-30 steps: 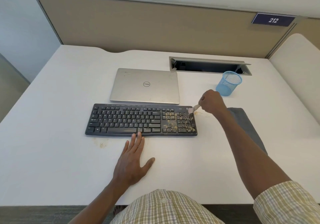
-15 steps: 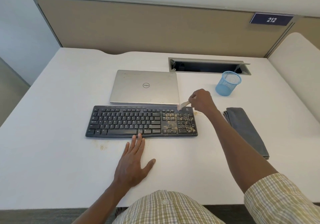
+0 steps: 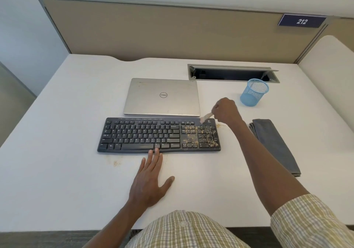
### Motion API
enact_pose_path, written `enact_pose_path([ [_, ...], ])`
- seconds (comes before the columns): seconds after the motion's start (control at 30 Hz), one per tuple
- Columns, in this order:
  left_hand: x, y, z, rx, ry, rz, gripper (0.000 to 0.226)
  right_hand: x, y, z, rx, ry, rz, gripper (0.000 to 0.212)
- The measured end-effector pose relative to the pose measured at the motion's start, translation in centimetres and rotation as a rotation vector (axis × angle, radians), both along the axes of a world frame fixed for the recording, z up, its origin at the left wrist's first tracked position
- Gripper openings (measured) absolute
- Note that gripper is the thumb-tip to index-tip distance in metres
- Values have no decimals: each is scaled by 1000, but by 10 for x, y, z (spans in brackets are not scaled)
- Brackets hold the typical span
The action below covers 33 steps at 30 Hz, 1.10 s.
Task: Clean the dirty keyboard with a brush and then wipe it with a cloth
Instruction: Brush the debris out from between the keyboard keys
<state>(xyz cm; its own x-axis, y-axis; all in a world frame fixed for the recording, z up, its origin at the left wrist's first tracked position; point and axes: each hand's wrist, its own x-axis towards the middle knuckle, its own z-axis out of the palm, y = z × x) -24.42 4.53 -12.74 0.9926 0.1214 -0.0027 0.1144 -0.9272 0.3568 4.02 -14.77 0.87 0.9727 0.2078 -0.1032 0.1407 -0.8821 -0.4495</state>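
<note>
One brush point(image 3: 206, 117) angled down-left, keyboard point(image 3: 159, 135) lengthwise left-right

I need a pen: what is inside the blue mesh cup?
Through the blue mesh cup nothing shows; its open top and see-through wall look empty, though the very bottom is not clearly visible.

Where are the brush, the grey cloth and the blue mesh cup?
brush point(image 3: 206, 117), head view, on its pale bristle end over the keyboard's top right corner.
grey cloth point(image 3: 274, 144), head view, on its folded middle.
blue mesh cup point(image 3: 253, 93), head view, on its side wall.
</note>
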Motion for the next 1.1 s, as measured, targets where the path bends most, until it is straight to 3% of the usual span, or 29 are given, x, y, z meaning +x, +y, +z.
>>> enact_pose_path([
  [0.17, 0, 0, 2, 16, 0, 0, 88, -2, -7, 5, -35, 3, -160, 9],
  [0.3, 0, 0, 1, 9, -8, 3, 88, -7, 21, 9, 16, -132, -40, 18],
  [0.47, 0, 0, 0, -10, -15, 2, 88, -28, 48, -5, -50, -111, 86, 18],
  [1.1, 0, 0, -2, -12, -20, -5, 89, -23, 57, 1, -162, -33, 151, 11],
])
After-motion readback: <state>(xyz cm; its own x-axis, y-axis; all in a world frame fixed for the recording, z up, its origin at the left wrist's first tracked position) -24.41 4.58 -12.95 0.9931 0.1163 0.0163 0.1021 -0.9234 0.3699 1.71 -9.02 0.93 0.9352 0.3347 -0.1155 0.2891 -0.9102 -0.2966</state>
